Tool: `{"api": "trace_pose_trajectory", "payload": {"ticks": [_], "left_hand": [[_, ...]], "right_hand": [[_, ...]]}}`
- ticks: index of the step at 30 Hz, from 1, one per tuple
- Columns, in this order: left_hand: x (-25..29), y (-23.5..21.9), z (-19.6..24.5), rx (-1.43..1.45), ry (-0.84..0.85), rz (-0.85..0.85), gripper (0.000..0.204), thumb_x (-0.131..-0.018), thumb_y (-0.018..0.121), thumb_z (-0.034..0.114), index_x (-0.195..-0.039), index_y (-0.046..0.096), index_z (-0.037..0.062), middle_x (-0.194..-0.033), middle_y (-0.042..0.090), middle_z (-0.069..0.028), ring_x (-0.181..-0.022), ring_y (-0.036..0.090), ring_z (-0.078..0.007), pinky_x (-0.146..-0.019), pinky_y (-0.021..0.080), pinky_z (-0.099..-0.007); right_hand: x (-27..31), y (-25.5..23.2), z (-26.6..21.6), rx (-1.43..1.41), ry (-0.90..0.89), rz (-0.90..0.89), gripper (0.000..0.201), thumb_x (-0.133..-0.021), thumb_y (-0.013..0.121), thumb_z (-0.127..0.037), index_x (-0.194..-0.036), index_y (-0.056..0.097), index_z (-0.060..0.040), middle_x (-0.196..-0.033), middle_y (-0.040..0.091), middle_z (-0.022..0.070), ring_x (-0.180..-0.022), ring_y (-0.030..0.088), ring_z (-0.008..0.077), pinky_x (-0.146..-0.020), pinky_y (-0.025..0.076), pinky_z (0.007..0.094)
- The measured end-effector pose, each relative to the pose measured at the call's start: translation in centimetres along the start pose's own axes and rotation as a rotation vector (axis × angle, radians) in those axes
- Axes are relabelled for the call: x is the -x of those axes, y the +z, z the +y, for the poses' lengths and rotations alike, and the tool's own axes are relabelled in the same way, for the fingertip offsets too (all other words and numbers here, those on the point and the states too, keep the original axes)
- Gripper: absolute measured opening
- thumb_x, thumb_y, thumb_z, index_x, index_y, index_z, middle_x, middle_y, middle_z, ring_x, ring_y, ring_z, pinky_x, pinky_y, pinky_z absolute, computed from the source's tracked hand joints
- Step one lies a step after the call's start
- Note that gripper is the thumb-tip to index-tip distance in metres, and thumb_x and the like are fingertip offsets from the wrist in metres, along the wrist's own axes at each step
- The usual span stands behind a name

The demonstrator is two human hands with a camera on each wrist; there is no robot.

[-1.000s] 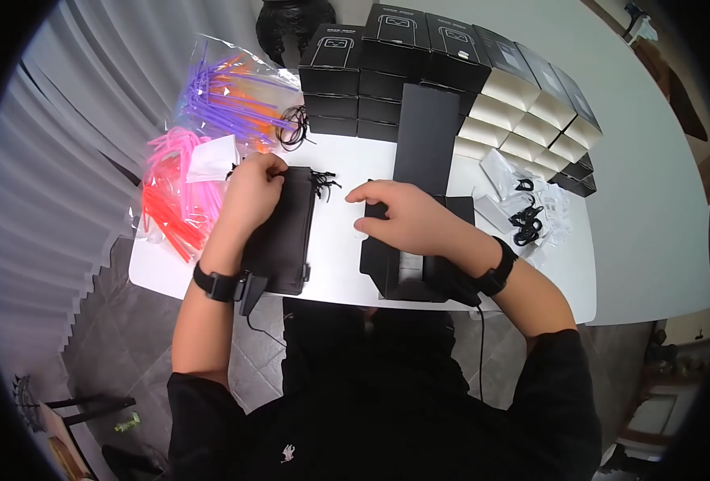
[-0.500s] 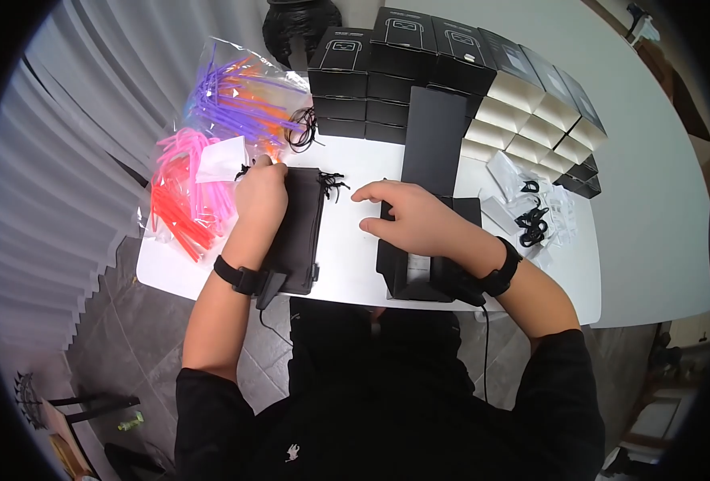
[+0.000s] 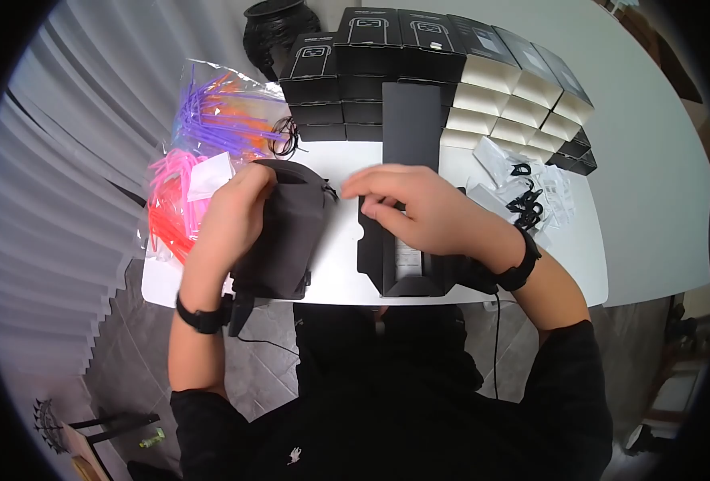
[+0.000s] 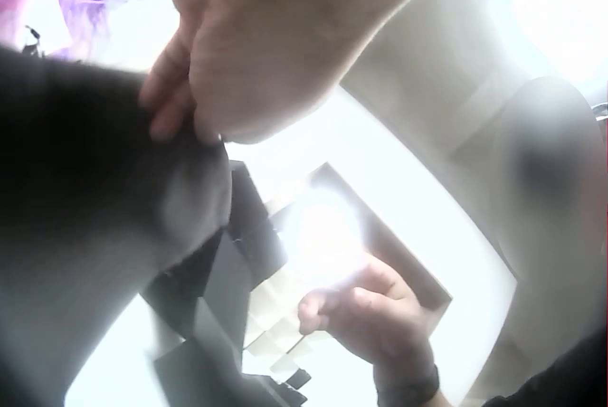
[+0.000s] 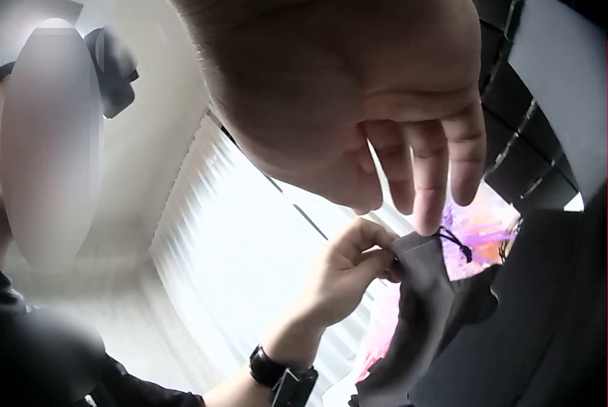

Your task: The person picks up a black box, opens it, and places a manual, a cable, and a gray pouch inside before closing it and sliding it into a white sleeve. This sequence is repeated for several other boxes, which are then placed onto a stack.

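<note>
My left hand (image 3: pixel 233 210) pinches a black drawstring pouch (image 3: pixel 287 228) by its upper corner. The pouch's top edge bows up, with dark cord ends (image 3: pixel 330 191) at its far corner. In the right wrist view the pouch (image 5: pixel 425 274) hangs bent from the thumb and fingers. My right hand (image 3: pixel 419 210) hovers over an open black box (image 3: pixel 369 260), its fingers loosely bent and nothing between them. The box's long lid (image 3: pixel 411 120) stands raised at the back, and a white label (image 3: pixel 408 258) shows inside.
Stacked black boxes (image 3: pixel 315 88) line the back, some with white open ends (image 3: pixel 483 100). Bags of purple (image 3: pixel 219 112), pink and red (image 3: pixel 167 224) plastic strips lie left. White packets and black cables (image 3: pixel 526 204) lie right. A loose black cord (image 3: pixel 287 136) sits behind the pouch.
The left hand has lifted the pouch's top edge, which lay flat before, and moved slightly toward the body. The right hand stays over the box, its fingers a little more bent.
</note>
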State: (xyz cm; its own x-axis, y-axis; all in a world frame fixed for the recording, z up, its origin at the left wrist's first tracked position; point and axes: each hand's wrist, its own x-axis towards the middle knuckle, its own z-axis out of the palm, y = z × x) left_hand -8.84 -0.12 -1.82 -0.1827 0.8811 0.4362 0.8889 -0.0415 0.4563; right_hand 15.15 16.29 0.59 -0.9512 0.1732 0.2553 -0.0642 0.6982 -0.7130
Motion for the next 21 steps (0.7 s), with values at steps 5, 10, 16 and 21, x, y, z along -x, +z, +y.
{"api": "trace_pose_trajectory", "payload": {"ticks": [5,10,16,21], "left_hand": [[-3.0,-4.9,7.3,-0.004,0.340,-0.147,0.027,-0.076,0.060,-0.012,-0.101,0.062,-0.0011,-0.091,0.062,-0.0156,-0.086,0.063,-0.0377,-0.073,0.051,-0.0413],[-5.7,-4.6,10.7,-0.003,0.525,-0.337,0.023,-0.070,0.066,-0.013,-0.090,0.069,-0.0013,-0.095,0.063,-0.0127,-0.084,0.064,-0.0313,-0.070,0.052,-0.0377],[-6.9,1.1,11.1,0.163,0.556,-0.487,0.020,-0.074,0.067,-0.010,-0.091,0.068,0.0004,-0.097,0.063,-0.0112,-0.088,0.064,-0.0312,-0.072,0.051,-0.0381],[-6.9,5.8,10.9,0.126,0.512,-0.582,0.018,-0.076,0.069,-0.007,-0.092,0.065,-0.0002,-0.097,0.063,-0.0112,-0.087,0.063,-0.0336,-0.073,0.052,-0.0404]], "right_hand": [[0.5,-1.7,-2.7,0.389,-0.433,0.134,0.038,-0.080,0.058,0.006,-0.115,0.065,-0.0033,-0.138,0.057,0.0150,-0.095,0.066,0.0315,-0.081,0.054,0.0400],[3.6,-1.1,-2.4,0.493,-0.415,0.216,0.024,-0.085,0.057,-0.011,-0.108,0.064,-0.0089,-0.123,0.061,0.0091,-0.088,0.065,0.0257,-0.076,0.050,0.0360],[8.1,0.1,0.6,0.581,-0.319,0.240,0.018,-0.081,0.060,-0.013,-0.098,0.065,-0.0102,-0.109,0.057,0.0057,-0.080,0.059,0.0213,-0.070,0.045,0.0342],[11.0,1.6,4.3,0.569,-0.222,0.219,0.013,-0.080,0.059,-0.011,-0.091,0.064,-0.0088,-0.104,0.062,0.0048,-0.090,0.058,0.0212,-0.080,0.045,0.0338]]}}
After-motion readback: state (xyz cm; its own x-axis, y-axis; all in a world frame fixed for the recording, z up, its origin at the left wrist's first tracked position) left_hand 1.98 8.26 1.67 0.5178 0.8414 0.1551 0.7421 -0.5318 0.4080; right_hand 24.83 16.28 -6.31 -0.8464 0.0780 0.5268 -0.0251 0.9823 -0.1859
